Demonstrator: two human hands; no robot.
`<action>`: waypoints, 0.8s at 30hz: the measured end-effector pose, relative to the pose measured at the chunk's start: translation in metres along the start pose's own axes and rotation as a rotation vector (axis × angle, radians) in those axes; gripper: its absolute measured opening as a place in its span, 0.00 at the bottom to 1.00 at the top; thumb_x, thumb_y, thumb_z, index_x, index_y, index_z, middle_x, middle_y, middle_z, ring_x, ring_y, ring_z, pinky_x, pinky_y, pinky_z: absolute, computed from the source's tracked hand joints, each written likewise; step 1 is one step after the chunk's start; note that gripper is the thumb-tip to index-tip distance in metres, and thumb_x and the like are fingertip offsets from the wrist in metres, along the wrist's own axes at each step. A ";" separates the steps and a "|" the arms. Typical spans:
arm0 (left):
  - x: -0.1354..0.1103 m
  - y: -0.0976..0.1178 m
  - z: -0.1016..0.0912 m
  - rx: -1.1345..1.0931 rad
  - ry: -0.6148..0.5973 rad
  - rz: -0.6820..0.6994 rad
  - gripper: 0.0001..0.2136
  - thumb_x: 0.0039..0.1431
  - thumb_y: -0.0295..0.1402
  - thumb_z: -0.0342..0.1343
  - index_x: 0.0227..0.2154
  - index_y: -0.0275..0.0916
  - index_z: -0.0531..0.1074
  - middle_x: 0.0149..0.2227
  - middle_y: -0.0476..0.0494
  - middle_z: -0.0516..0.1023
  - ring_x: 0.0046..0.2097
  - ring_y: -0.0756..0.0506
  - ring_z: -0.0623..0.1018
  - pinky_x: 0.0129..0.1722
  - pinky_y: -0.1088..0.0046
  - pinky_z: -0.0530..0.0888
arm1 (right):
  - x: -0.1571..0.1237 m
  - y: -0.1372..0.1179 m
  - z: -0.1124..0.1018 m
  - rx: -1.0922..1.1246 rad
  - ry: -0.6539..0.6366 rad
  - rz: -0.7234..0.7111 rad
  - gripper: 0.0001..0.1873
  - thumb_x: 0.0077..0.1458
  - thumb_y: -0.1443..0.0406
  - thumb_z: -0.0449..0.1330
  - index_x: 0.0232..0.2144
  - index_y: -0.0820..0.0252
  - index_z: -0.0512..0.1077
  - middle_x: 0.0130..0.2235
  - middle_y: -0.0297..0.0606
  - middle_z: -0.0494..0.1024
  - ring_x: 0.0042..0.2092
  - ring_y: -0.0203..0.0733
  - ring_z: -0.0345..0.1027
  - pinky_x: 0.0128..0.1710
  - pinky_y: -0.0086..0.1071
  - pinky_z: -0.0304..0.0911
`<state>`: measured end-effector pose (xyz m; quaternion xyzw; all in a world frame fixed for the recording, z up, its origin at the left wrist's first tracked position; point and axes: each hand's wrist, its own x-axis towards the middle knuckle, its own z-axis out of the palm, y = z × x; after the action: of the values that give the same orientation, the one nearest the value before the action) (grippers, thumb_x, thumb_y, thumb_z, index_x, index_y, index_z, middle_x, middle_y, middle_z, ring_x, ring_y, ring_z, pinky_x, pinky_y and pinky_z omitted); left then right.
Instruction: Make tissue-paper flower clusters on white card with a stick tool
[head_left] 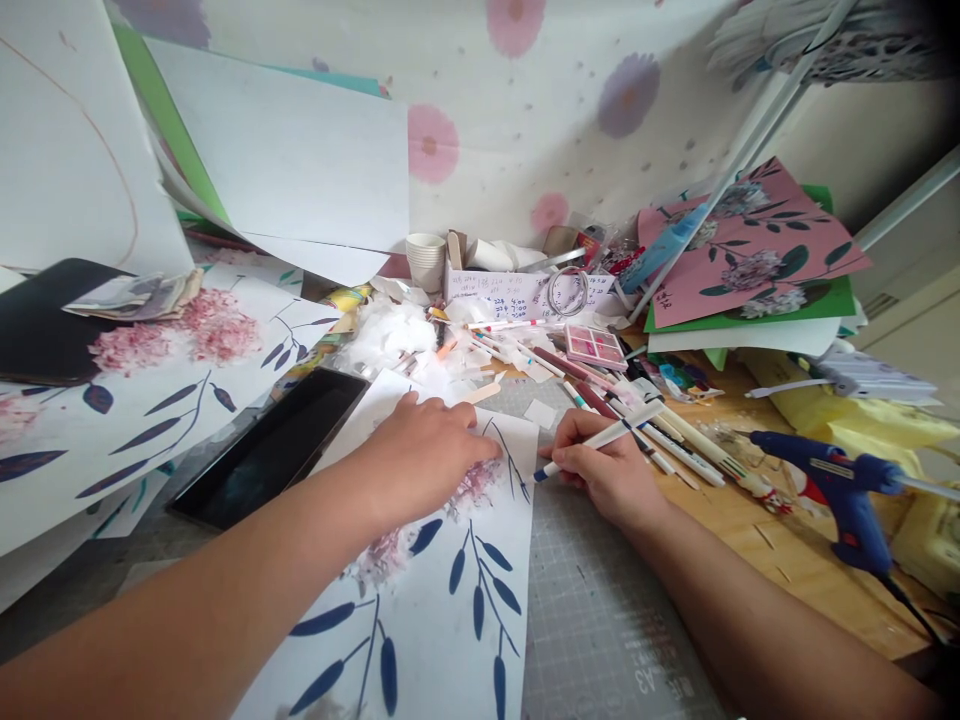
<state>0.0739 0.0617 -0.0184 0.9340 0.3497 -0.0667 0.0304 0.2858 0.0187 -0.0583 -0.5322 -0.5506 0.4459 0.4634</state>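
My right hand (615, 475) is closed around a white marker pen (622, 427) with a dark blue end. Its lower end is at the right edge of a white sheet (431, 640), by a thin drawn stem (512, 462). Dark blue leaves (478, 612) and stems cover the lower part of the sheet. My left hand (431, 445) lies on the upper part of it, fingers loosely spread and holding nothing. Beside and below this hand are fluffy pink flowers (477, 485), partly hidden by the hand and forearm. Under the sheet is a grey cutting mat (592, 600).
A dark tablet or phone (274, 445) lies left of the sheet. Further left is another flower picture (187, 400) with a black object (52, 330) and banknotes (139, 293). Behind are several pens, white fluff (386, 335) and paper cups (426, 262). A blue glue gun (847, 490) sits right.
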 end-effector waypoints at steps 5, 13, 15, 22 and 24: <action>0.000 -0.001 0.001 0.014 0.016 0.018 0.23 0.56 0.25 0.47 0.48 0.62 0.69 0.44 0.45 0.72 0.41 0.38 0.71 0.42 0.58 0.63 | -0.003 -0.008 -0.001 0.024 -0.075 0.049 0.04 0.35 0.67 0.57 0.14 0.58 0.65 0.12 0.26 0.61 0.16 0.31 0.53 0.21 0.30 0.52; 0.001 0.000 0.000 0.004 -0.009 -0.002 0.21 0.57 0.26 0.46 0.48 0.59 0.71 0.45 0.44 0.72 0.42 0.39 0.70 0.43 0.59 0.63 | 0.002 0.002 -0.003 0.019 -0.026 0.013 0.04 0.38 0.67 0.57 0.15 0.59 0.66 0.15 0.29 0.65 0.19 0.34 0.57 0.18 0.27 0.48; 0.001 0.000 0.000 0.013 0.007 0.009 0.22 0.57 0.26 0.45 0.48 0.61 0.70 0.44 0.45 0.72 0.41 0.38 0.71 0.42 0.58 0.63 | 0.002 0.004 -0.003 0.026 -0.008 0.001 0.05 0.39 0.67 0.57 0.16 0.59 0.66 0.16 0.29 0.66 0.19 0.32 0.56 0.18 0.27 0.48; 0.000 0.000 0.000 -0.003 -0.008 0.003 0.21 0.57 0.27 0.46 0.49 0.58 0.70 0.45 0.45 0.71 0.42 0.39 0.70 0.44 0.59 0.62 | 0.000 0.001 -0.004 0.035 -0.057 0.033 0.04 0.38 0.68 0.57 0.15 0.59 0.66 0.15 0.29 0.65 0.19 0.33 0.56 0.17 0.26 0.46; 0.000 0.000 0.000 -0.015 -0.015 -0.005 0.21 0.58 0.27 0.46 0.49 0.58 0.70 0.46 0.45 0.71 0.42 0.40 0.69 0.45 0.60 0.62 | 0.000 0.000 -0.003 0.038 -0.035 0.030 0.04 0.38 0.68 0.57 0.16 0.60 0.66 0.16 0.30 0.66 0.19 0.32 0.55 0.17 0.26 0.47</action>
<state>0.0739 0.0614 -0.0181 0.9323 0.3524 -0.0712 0.0396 0.2891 0.0190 -0.0581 -0.5234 -0.5420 0.4726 0.4570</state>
